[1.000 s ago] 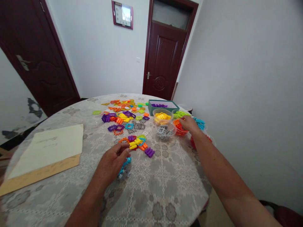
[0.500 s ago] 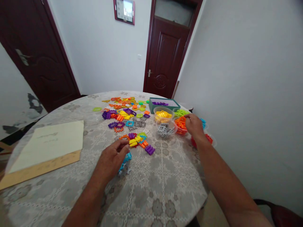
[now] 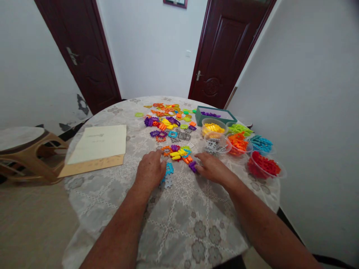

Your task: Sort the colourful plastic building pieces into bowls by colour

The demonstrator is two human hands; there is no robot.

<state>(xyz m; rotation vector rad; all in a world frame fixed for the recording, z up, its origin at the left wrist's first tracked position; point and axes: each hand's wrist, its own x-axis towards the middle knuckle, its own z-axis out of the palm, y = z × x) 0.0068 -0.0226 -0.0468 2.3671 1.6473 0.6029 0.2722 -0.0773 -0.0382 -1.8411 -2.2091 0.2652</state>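
Observation:
On the near side of the table, a small pile of plastic building pieces lies between my hands, with yellow pieces (image 3: 177,154) on top. My left hand (image 3: 151,170) rests at the pile's left, thumb and fingers apart, close to a blue piece (image 3: 169,169) and a grey piece (image 3: 168,182). At the other side, my right hand (image 3: 211,167) has index finger and thumb spread, the thumb by a purple piece (image 3: 192,166). Whether the thumb touches that piece I cannot tell. Orange pieces (image 3: 166,151) sit at the pile's left edge.
Clear tubs hold yellow (image 3: 213,129), grey (image 3: 215,145), orange (image 3: 238,142), green (image 3: 239,129), blue (image 3: 261,143) and red pieces (image 3: 263,164). Behind them stands a green box (image 3: 199,118). More pieces (image 3: 162,112) are scattered farther back; paper sheets (image 3: 98,142) lie at left.
My right hand has come from the orange tub to the right side of the pile. My left hand stays at the pile's left. The view has turned left and downward.

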